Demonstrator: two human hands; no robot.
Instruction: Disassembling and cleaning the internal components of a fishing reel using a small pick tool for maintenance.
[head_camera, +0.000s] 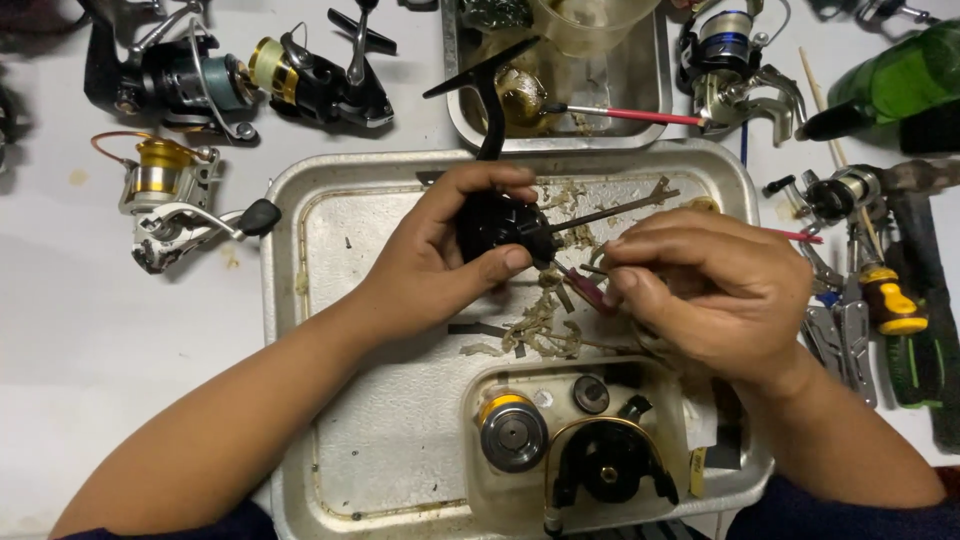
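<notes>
My left hand grips a black fishing reel body over a metal tray; its black crank handle sticks up toward the far side. My right hand pinches a thin dark red tool whose tip touches the reel body at its right side. A thin dark shaft runs out of the reel to the right. Greasy shreds lie on the tray under both hands.
A clear tub in the tray holds a gold-rimmed spool and a black rotor. Three other reels lie at the left. A second tray sits beyond. Pliers, screwdrivers and a green bottle lie at the right.
</notes>
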